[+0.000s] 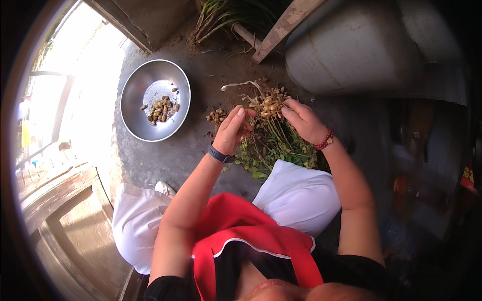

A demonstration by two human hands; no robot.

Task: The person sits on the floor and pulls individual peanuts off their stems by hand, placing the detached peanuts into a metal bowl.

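My right hand (pixel 304 121) grips a peanut plant at its root end, thumb and fingers closed at the edge of a cluster of pale pods (pixel 269 107). Stems and green leaves (pixel 278 148) hang below the cluster toward my knee. Just left of the pods is my left hand (pixel 233 129), its fingers apart and partly curled; no object shows in it, though the inner palm is partly hidden. Behind that hand lies another small bunch of pods (pixel 217 116) with roots. To the left, a round metal basin (pixel 131 101) on the floor holds several loose peanuts (pixel 161 110).
A bundle of long green stalks (pixel 216 19) lies at the back by a wooden leg (pixel 282 32). A large grey rounded container (pixel 350 52) stands at back right. Soil is scattered on the dark floor (pixel 147 161). A wooden door panel (pixel 75 225) is at lower left.
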